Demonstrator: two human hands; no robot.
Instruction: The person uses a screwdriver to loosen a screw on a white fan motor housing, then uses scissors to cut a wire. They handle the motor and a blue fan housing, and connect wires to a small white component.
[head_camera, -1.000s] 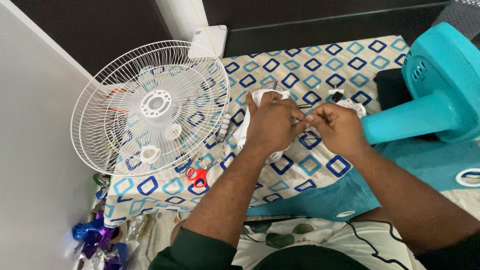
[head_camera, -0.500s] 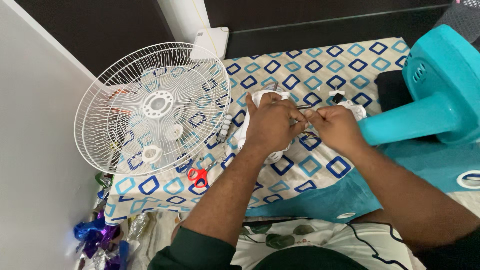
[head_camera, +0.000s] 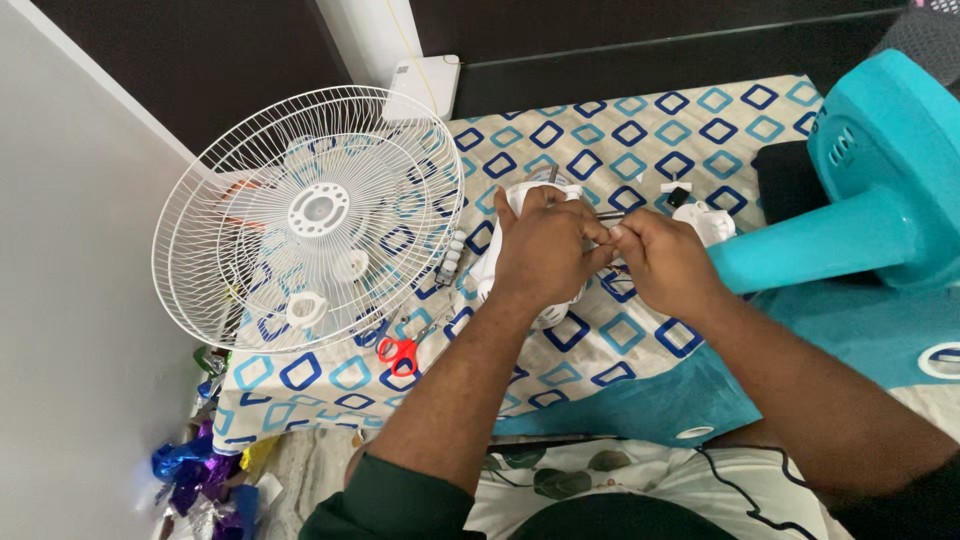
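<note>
Left hand (head_camera: 545, 250) clamps the white fan motor housing (head_camera: 520, 285) mid-scene on the patterned cloth (head_camera: 640, 340); right hand (head_camera: 665, 262) fingers pinch a thin wire at it. Housing looks rigid, moderately heavy: grip the body. Wire likely delicate.

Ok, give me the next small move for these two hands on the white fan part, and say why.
Probably keep the left hand pressed on the white fan motor housing to hold it down, while the right hand works the thin wires pinched at its fingertips. Both hands meet right at that spot, and the housing lies loose on the patterned cloth, so it could shift.
</note>
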